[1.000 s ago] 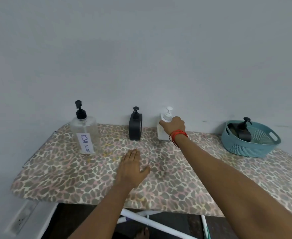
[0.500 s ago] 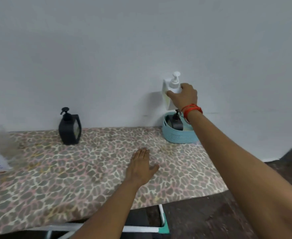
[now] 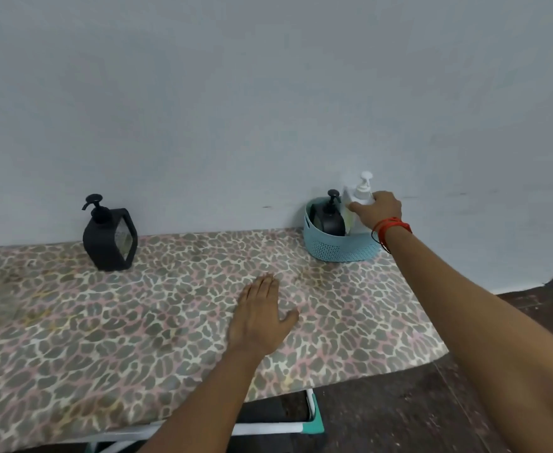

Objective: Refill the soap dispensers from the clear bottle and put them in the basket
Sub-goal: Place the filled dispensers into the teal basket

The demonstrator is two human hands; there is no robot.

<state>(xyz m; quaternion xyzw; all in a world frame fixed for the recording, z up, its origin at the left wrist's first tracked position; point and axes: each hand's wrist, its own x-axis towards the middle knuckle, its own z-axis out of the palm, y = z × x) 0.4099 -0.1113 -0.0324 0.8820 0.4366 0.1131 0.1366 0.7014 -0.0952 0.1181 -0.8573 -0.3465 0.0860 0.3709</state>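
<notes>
White dispenser [image 3: 361, 194], held higher before, is now reaching down into the basket [image 3: 340, 248], right hand [image 3: 378, 209] curling round its shoulder; left hand [image 3: 258, 317] is lying flat.

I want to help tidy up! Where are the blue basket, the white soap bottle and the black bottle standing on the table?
blue basket [image 3: 340, 248]: head view, its holed front wall.
white soap bottle [image 3: 362, 191]: head view, its pump neck.
black bottle [image 3: 101, 238] outside the basket: head view, its dark left side.

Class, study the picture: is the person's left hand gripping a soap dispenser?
No, the left hand lies flat, fingers straight, on the leopard-print fabric tabletop, holding nothing.
</notes>
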